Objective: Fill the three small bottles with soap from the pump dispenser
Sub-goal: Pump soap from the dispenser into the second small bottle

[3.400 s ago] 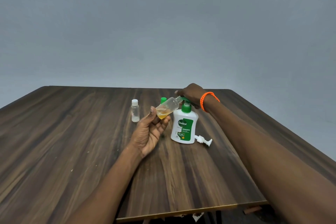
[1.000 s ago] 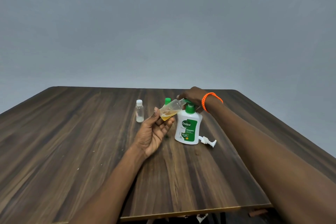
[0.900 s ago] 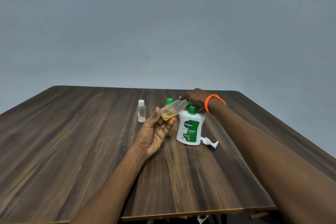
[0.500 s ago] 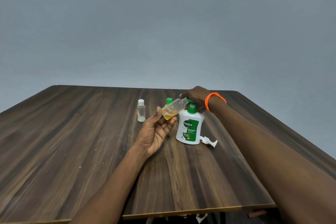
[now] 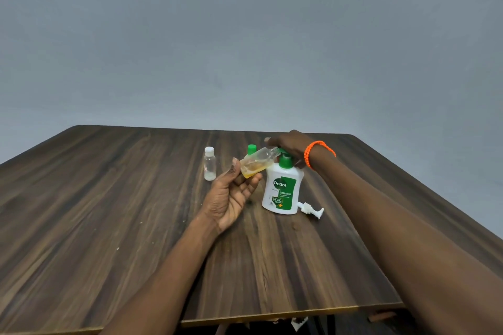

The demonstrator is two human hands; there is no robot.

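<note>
Three small bottles in view, logged left to right. White-capped clear bottle (image 5: 209, 164) stands upright on the wooden table (image 5: 109, 212), capped, apart from the others; contents not readable. Green-capped bottle (image 5: 251, 148) stands behind the action, mostly hidden; only its cap shows. Left hand (image 5: 231, 196), palm up, grasps the open clear bottle (image 5: 258, 162) between thumb and curled fingers near its base, tilted so the neck points up and right at the pump nozzle; amber soap pools in the lower part, well short of full. Pump dispenser (image 5: 283, 190) stands upright just right of that hand. Right hand (image 5: 288, 141), orange bracelet (image 5: 318, 151) at the wrist, lies over the green pump head with fingers extended forward, pressing rather than clenched round it. Loose white pump (image 5: 310, 208) lies on the table beside the dispenser base. Judgement: held bottle is light thin plastic that would likely flex if squeezed and turn slippery if soap runs down the neck; best held round the lower body as now, keeping the mouth tight under the nozzle. Dispenser looks heavier and stable; steady downward strokes should not tip it.
</note>
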